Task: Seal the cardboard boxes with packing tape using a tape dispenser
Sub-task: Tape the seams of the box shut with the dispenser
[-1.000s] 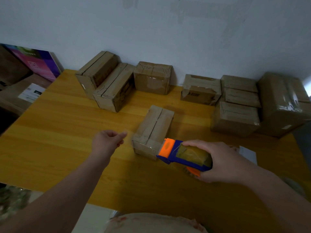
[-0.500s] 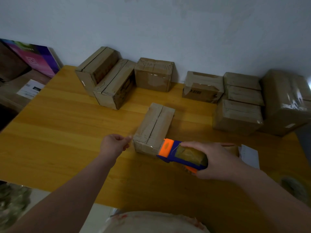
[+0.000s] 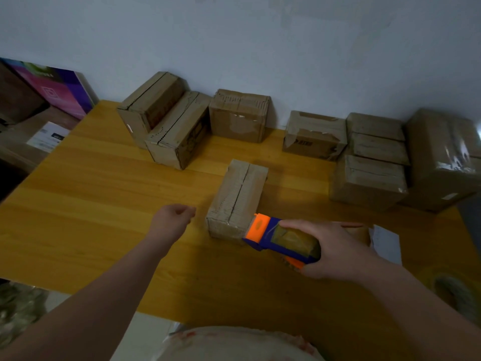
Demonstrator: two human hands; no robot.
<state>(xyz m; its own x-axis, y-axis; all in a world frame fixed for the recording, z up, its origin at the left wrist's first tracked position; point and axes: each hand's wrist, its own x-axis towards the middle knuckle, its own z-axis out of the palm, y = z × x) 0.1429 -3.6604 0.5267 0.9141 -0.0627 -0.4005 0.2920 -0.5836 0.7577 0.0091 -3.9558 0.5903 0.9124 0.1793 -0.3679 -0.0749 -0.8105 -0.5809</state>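
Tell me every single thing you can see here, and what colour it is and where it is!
middle box: one, brown, centre of the table, seam along its top
other boxes: about eight, brown, along the table's far edge by the wall
tape dispenser: one, blue and orange, at the middle box's near right corner
table: one, yellow wood
paper: one, white, on the table beyond the right hand
colourful panel: one, pink and purple, leaning at the far left, off the table
wall: pale grey, behind everything
left hand: fingers curled, nothing seen in it, just left of the middle box
right hand: grips the tape dispenser
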